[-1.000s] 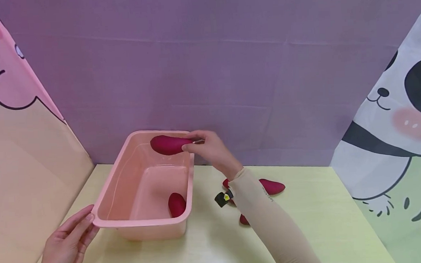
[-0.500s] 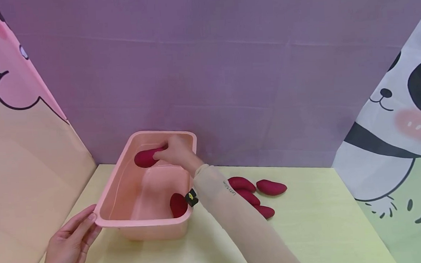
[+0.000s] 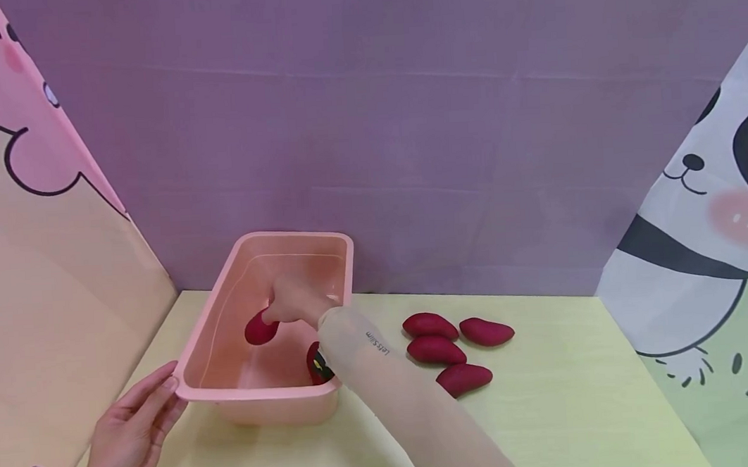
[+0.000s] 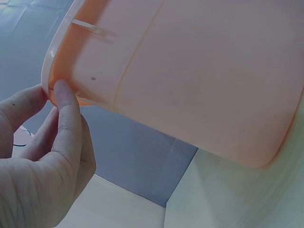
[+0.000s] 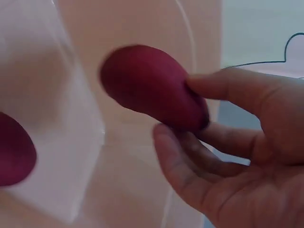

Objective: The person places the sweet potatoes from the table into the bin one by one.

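Note:
A pink plastic basin [image 3: 264, 393] stands on the table at the left. At its near left corner my left hand [image 3: 127, 433] pinches the rim, which the left wrist view shows between thumb and fingers [image 4: 66, 128]. Down inside the basin, my right hand [image 3: 295, 301] holds a red sweet potato [image 3: 260, 330] by one end. The right wrist view shows thumb and fingers around this sweet potato [image 5: 145, 85], its rounded end pointing away from the palm. A second sweet potato [image 5: 14, 152] lies in the basin, partly hidden by the right wrist's camera in the head view.
Several more sweet potatoes [image 3: 436, 350] lie grouped on the pale table [image 3: 547, 394] right of the basin; the right forearm partly covers the nearest one. A purple backdrop [image 3: 408, 154] rises behind, with printed panels on both sides.
My right hand has carried the sweet potato from above the basin's far right rim leftward and down into the basin. The left hand keeps its grip on the rim.

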A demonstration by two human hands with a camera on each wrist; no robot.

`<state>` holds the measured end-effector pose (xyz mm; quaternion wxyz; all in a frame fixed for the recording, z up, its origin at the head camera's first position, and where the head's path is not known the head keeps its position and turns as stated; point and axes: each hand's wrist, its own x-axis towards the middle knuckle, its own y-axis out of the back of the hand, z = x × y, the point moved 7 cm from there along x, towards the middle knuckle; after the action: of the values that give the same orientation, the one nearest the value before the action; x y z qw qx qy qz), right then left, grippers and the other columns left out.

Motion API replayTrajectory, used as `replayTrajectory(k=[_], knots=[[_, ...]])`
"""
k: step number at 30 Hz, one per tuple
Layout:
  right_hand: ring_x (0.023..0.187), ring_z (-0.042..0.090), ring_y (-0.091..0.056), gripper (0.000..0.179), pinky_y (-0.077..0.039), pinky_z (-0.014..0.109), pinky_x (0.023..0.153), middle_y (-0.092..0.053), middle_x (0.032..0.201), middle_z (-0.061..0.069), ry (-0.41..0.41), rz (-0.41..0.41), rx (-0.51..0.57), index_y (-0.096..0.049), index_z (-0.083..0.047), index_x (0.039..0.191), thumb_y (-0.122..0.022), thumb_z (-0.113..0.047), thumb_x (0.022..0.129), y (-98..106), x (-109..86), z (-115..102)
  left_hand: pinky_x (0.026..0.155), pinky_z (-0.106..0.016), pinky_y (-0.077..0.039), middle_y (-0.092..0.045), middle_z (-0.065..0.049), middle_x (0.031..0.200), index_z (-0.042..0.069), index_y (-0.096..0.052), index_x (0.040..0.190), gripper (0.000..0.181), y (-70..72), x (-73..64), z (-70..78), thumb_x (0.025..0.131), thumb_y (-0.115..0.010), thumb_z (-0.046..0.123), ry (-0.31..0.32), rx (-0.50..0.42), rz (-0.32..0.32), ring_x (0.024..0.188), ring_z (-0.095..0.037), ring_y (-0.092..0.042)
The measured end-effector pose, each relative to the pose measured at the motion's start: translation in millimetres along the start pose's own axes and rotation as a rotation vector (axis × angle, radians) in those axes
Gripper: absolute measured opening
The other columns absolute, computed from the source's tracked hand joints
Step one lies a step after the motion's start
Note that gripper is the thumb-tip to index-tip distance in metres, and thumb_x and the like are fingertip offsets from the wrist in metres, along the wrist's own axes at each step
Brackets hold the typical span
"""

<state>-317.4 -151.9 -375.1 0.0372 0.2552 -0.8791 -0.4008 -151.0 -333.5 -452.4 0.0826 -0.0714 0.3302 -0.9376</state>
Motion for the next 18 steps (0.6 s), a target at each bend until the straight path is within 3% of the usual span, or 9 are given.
replayTrajectory(k=[5, 11, 18], knots=[[0.068, 0.014, -0.058, 0.015, -0.056, 0.022, 0.054, -0.066, 0.072, -0.001, -0.007, -0.113, -0.046, -0.071, -0.014, 0.080, -0.086, -0.014, 0.081, -19, 0.1, 6, 0.087, -0.030, -0.058, -0.072, -0.007, 0.114, 0.002, -0.072, 0.121, 0.033, 2.6, -0.6, -2.6, 0.100, -0.050, -0.011, 0.004, -0.008, 0.017, 0.098, -0.018, -0.071], [0.070, 0.011, -0.058, 0.008, -0.053, 0.017, 0.055, -0.063, 0.071, -0.003, 0.045, -0.085, -0.132, -0.075, -0.011, 0.085, -0.082, -0.014, 0.084, -19, 4.1, 0, 0.087, -0.031, -0.057, -0.072, -0.008, 0.115, 0.000, -0.071, 0.122, 0.034, 0.8, 0.3, -2.1, 0.101, -0.048, -0.011, -0.009, -0.020, -0.008, 0.099, -0.019, -0.071], [0.071, 0.011, -0.057, 0.008, -0.051, 0.017, 0.055, -0.062, 0.075, -0.005, 0.044, -0.080, -0.166, -0.075, -0.011, 0.088, -0.081, -0.017, 0.086, -18, 6.2, 1, 0.086, -0.031, -0.057, -0.072, -0.009, 0.115, 0.000, -0.071, 0.122, 0.034, 0.8, 2.5, -2.6, 0.101, -0.048, -0.012, -0.006, -0.033, -0.008, 0.099, -0.019, -0.071]])
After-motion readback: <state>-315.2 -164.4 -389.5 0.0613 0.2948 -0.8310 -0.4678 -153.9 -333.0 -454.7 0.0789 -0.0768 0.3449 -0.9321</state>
